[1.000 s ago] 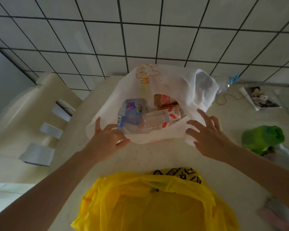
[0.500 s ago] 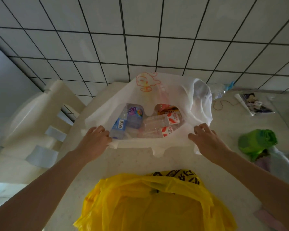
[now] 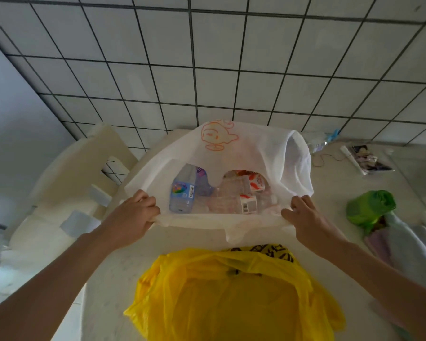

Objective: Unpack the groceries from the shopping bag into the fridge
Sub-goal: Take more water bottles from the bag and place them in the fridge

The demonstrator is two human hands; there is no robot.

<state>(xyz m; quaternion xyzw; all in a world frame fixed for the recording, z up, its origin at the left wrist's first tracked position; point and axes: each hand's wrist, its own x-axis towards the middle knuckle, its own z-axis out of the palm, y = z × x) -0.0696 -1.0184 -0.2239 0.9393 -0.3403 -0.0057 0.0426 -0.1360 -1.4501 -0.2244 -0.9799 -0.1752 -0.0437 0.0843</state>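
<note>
The translucent white plastic shopping bag (image 3: 251, 153) veils the orange packets behind its far wall. The crumpled yellow plastic bag (image 3: 231, 291) runs off the bottom edge. Fingertips of both hands curl under the rim, unseen.

arms: bare, sleeveless in view | left hand (image 3: 133, 217): no rings | right hand (image 3: 308, 220): no rings

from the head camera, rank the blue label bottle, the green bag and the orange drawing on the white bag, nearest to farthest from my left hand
1. Blue-label bottle, in the white bag just right of the left hand.
2. Orange drawing, on the bag's far wall.
3. Green bag, far right on the counter.
</note>
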